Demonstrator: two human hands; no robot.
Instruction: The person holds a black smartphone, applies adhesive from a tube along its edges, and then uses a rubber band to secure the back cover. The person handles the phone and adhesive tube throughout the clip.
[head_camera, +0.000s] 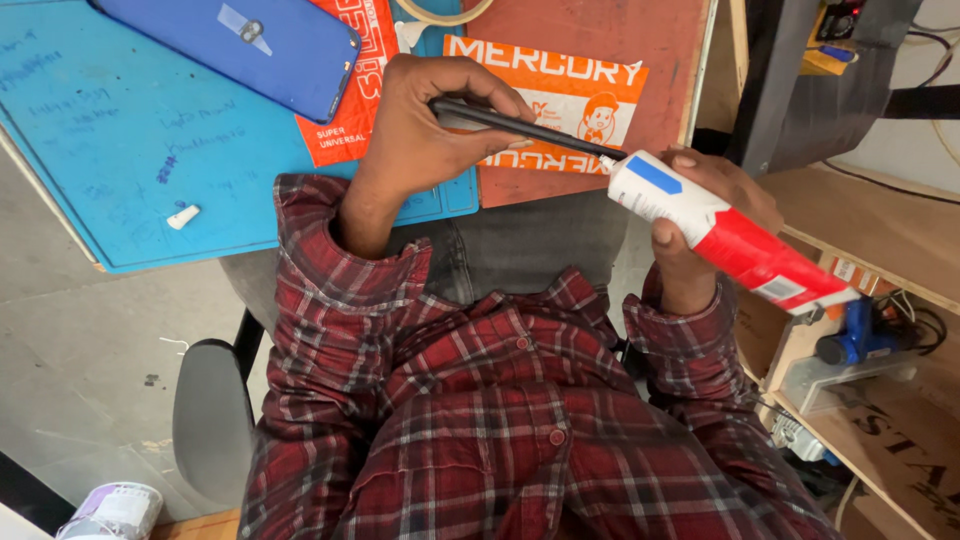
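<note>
The worktop (620, 25) of reddish-brown board filled the top of the view, with a large blue mat (120, 150) spread over its left part and reaching past its near edge. On that mat lay a blue phone (240, 45), face down and tilted, its lower corner overlapping an orange printed sheet (345, 120); a second orange sheet (590, 95) with a cartoon figure lay further right on the bare board. Below the worktop the person's red plaid shirt (480, 420) took up most of the lower frame, and a wooden shelf (880, 400) to the right held a blue tool (855, 335). The left hand (420, 130) was raised over the worktop's near edge, its fingers (480, 85) curled closed around a thin black slab (520, 128), seen edge-on; the thumb lay under the slab and the other fingers wrapped over its top, so that the left end was hidden in the grip while the right end stuck out free, slanting down to the right. The right hand (715, 215) gripped a white and red tube (720, 228) with a blue patch, fingers closed around its upper half, thumb on the near side, the tail of the tube pointing down to the right over the shelf. The tube's nozzle touched the slab's free end. A small white cap (183, 216) lay alone on the mat, well apart from both hands.
</note>
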